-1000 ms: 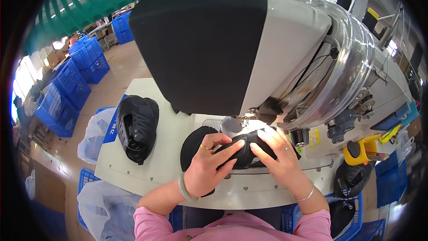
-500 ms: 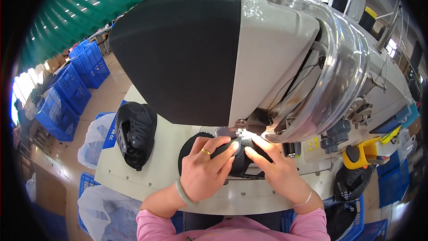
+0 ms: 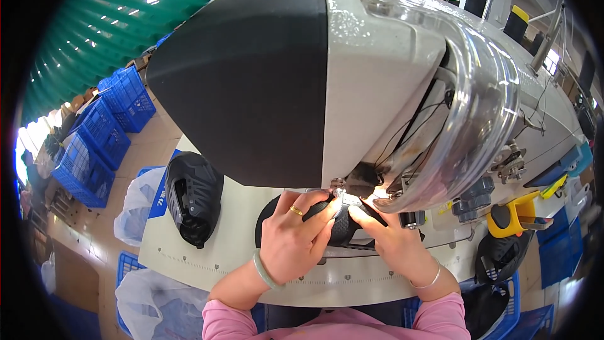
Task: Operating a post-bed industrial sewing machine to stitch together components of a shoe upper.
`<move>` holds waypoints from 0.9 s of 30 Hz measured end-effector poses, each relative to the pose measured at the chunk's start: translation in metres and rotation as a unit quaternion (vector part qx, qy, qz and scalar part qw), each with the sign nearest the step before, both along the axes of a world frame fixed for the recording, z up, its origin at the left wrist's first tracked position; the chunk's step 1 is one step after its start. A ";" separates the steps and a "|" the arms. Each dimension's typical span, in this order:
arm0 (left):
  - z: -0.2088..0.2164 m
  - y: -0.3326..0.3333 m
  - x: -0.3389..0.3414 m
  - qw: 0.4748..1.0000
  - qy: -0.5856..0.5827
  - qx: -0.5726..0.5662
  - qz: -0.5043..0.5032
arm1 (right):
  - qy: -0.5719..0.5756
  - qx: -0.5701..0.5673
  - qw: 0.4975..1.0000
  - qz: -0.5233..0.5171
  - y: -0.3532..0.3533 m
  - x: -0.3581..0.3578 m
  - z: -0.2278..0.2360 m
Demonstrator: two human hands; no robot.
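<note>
A large grey and black sewing machine [image 3: 327, 82] fills the middle of the view. Under its lit needle area lies a black shoe upper piece [image 3: 345, 230] on the pale work table [image 3: 201, 258]. My left hand [image 3: 296, 239] presses on the piece from the left, fingers curled over it, with a ring and a green bangle on that arm. My right hand [image 3: 393, 239] pinches the piece from the right, fingertips close to the needle. Both hands hold the piece flat.
A stack of black shoe uppers [image 3: 192, 195] sits at the table's left. Blue crates [image 3: 100, 145] stand on the floor to the left, with white bags [image 3: 135, 208] beside the table. A yellow tool [image 3: 513, 217] and more black pieces [image 3: 500, 255] lie at the right.
My head has moved closer to the machine, which now fills more of the view. Both hands have slid the black piece up under the needle area.
</note>
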State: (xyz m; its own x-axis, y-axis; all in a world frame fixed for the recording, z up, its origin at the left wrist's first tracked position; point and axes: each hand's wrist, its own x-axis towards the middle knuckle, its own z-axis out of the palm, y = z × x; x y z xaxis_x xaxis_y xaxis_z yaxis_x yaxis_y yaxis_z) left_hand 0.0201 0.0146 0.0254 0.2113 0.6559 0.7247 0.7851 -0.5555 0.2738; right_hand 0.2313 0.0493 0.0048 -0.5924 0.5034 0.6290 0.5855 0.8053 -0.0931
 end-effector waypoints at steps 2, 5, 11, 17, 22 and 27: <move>-0.001 0.001 0.001 1.000 0.005 0.008 0.004 | 0.000 -0.002 1.000 -0.003 0.002 0.000 0.000; -0.003 -0.001 0.004 0.999 0.020 0.027 0.019 | 0.033 0.000 0.999 0.022 0.006 -0.001 0.000; -0.008 -0.002 0.006 0.996 0.053 0.055 0.052 | 0.047 -0.004 0.997 0.066 0.015 0.003 -0.002; -0.004 -0.004 -0.005 1.000 0.011 0.000 0.010 | -0.009 0.087 0.994 0.068 0.019 0.008 0.005; 0.005 0.001 -0.015 0.979 -0.143 -0.129 -0.071 | -0.005 0.129 0.990 0.064 0.021 0.005 0.004; -0.002 0.001 -0.016 0.998 -0.001 -0.004 -0.063 | 0.012 0.136 0.989 0.063 0.021 0.003 0.000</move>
State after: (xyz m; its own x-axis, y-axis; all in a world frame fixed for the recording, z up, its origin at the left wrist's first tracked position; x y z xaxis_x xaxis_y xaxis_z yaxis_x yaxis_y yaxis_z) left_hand 0.0040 0.0151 0.0235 0.2911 0.6305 0.7195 0.7092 -0.6471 0.2800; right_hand 0.2340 0.0703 0.0052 -0.6224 0.2375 0.7458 0.4795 0.8688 0.1235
